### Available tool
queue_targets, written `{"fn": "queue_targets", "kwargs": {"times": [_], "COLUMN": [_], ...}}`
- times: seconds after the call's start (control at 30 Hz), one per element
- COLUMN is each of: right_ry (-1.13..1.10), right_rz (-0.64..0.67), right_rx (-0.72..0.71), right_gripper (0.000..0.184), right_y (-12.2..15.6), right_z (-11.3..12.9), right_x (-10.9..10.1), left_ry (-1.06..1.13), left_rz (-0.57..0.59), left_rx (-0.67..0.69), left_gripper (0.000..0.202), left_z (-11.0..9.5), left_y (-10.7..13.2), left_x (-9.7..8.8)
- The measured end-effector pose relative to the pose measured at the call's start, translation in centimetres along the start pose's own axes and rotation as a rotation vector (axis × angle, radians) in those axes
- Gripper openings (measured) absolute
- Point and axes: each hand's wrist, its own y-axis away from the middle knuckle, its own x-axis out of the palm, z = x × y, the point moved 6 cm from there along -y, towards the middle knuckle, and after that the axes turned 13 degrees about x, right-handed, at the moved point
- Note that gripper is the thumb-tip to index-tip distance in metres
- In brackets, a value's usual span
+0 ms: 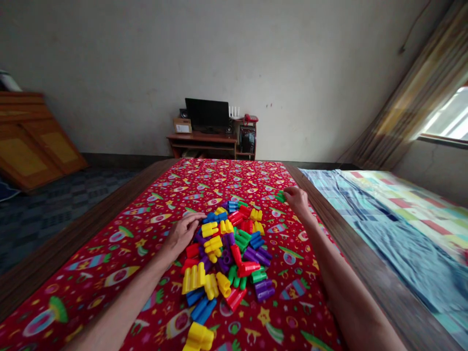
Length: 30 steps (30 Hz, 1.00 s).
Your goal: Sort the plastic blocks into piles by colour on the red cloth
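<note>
Yellow ridged plastic block (199, 336) nearest, while the right hand (294, 197) pinches a green ridged plastic block (280, 196) seemingly for clearance right of the multicoloured plastic-block heap (228, 240), left hand (185, 230) at its edge, grip unclear.

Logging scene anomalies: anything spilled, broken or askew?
Nothing stands out. The blocks lie in a loose, mixed-colour heap on the red cloth, with no visible damage. The right hand holds a green block away from the heap.
</note>
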Motion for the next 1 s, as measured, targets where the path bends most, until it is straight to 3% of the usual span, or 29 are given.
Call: {"fn": "queue_targets", "kwargs": {"times": [0.13,0.23,0.43,0.67,0.77,0.83,0.9,1.0], "right_ry": [0.041,0.046,-0.060,0.129,0.137,0.107,0.060,0.056], "right_rz": [-0.180,-0.260,-0.308,-0.243,-0.256,-0.188,-0.034,0.261], "right_rx": [0.206,0.292,0.318,0.317,0.270,0.157,-0.016,-0.287], "right_gripper": [0.031,0.035,0.033,0.034,0.034,0.032,0.029,0.029], "right_y": [-1.3,-1.2,-1.2,-0.7,-0.8,-0.6,0.5,3.9], "right_z": [-5.5,-7.5,-7.9,-7.2,-5.4,-2.9,0.4,5.4], "right_x": [-2.3,-3.0,-2.8,-2.7,-3.1,-1.9,0.8,6.6], "left_ry": [-0.009,-0.017,-0.013,-0.023,-0.021,-0.020,-0.024,-0.031], "left_rz": [-0.003,-0.006,-0.011,-0.014,-0.015,-0.011,-0.015,-0.017], "left_rx": [0.003,-0.002,0.000,0.021,0.019,0.014,0.011,0.013], "left_gripper": [0.036,0.036,0.036,0.035,0.035,0.035,0.035,0.036], "left_z": [0.4,0.6,0.4,0.2,0.3,0.4,0.4,0.3], "left_y": [0.0,0.0,0.0,0.0,0.0,0.0,0.0,0.0], "left_x": [0.1,0.1,0.1,0.1,0.1,0.1,0.1,0.1]}}
